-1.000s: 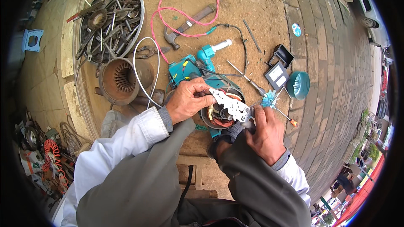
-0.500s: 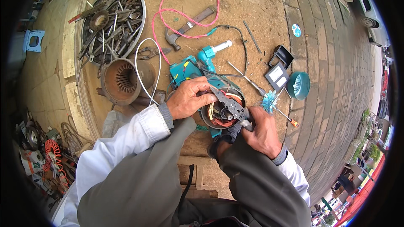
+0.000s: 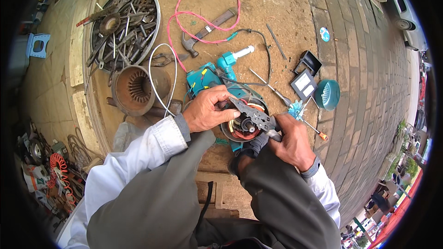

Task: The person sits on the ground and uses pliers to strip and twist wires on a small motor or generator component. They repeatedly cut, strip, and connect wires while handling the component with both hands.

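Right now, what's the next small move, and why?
I'd probably ease the flat notched metal tool sideways, clear of the teal motor: the left hand holds its narrow end, the right hand the other, and from the head view it overlaps the motor's open end, partly hiding the red windings.

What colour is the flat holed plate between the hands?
The plate looks dark grey, in the head view.

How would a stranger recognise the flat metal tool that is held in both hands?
Find the turquoise motor near the picture's middle. Over its reddish windings, the left hand and right hand hold the flat tool. Unlike those windings, it is a dark, thin plate pierced with holes.
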`<action>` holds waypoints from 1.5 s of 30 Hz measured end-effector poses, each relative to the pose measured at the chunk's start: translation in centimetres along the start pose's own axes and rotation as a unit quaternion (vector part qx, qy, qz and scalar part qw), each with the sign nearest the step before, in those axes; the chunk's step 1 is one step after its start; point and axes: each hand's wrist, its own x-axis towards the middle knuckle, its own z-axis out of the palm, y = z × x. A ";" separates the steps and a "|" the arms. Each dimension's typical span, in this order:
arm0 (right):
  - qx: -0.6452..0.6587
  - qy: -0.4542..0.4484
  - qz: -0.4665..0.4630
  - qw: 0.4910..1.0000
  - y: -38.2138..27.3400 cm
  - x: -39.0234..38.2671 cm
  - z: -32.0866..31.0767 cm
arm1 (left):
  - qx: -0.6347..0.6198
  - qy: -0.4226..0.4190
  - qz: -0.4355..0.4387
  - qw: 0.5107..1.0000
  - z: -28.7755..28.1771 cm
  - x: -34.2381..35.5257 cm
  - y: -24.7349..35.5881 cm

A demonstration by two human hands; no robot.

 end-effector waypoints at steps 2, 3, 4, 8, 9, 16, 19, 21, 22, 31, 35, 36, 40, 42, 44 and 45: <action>-0.110 0.013 -0.028 0.993 -1.2 0.2 -1.3 | -0.017 0.008 0.005 1.000 0.1 -0.1 -0.7; -0.165 0.018 -0.041 0.985 -1.7 0.3 -1.8 | -0.030 0.008 -0.004 0.999 0.1 -0.1 -1.0; -0.182 0.025 -0.063 0.981 -1.6 0.6 -1.8 | -0.043 0.009 -0.014 0.999 0.1 -0.2 -1.2; -0.230 0.057 -0.124 0.964 -1.0 1.2 -1.9 | -0.067 -0.037 -0.063 0.995 -0.7 0.2 -0.7; -0.239 0.063 -0.131 0.960 -0.5 1.3 -1.9 | -0.089 -0.053 -0.082 0.991 -0.9 0.3 -0.4; -0.173 0.054 -0.125 0.975 0.7 2.0 -1.3 | -0.231 -0.125 -0.121 0.957 -1.1 1.0 -1.3; -0.118 0.038 -0.092 0.988 1.1 2.0 -0.8 | -0.180 -0.144 -0.119 0.966 -1.6 1.4 -1.0; -0.087 0.024 -0.073 0.993 1.2 2.0 -0.7 | -0.181 -0.136 -0.118 0.967 -1.5 1.5 -0.3; -0.070 0.013 -0.061 0.996 1.3 2.0 -0.7 | -0.203 -0.125 -0.117 0.964 -1.2 1.3 0.0; 0.031 -0.017 -0.007 0.999 1.6 1.7 -0.1 | -0.055 0.018 -0.094 0.994 1.2 0.6 0.7; 0.037 -0.003 0.016 0.999 0.8 1.2 0.4 | -0.061 0.031 -0.079 0.995 1.3 0.4 0.0; 0.038 0.014 0.019 0.999 0.7 0.9 0.7 | -0.054 0.031 -0.077 0.995 1.3 0.4 0.1; 0.034 0.068 0.017 0.997 0.6 -0.2 2.1 | 0.009 0.042 -0.019 0.999 1.3 0.6 0.4; 0.041 0.076 0.013 0.996 0.6 -0.2 2.2 | 0.032 0.048 0.010 0.998 1.2 0.5 0.3; 0.060 0.068 0.021 0.996 0.7 -0.2 2.1 | 0.028 0.048 0.020 0.998 1.1 0.3 0.1; 0.069 0.064 0.025 0.995 0.8 -0.1 2.2 | 0.022 0.056 0.018 0.998 1.3 0.3 0.0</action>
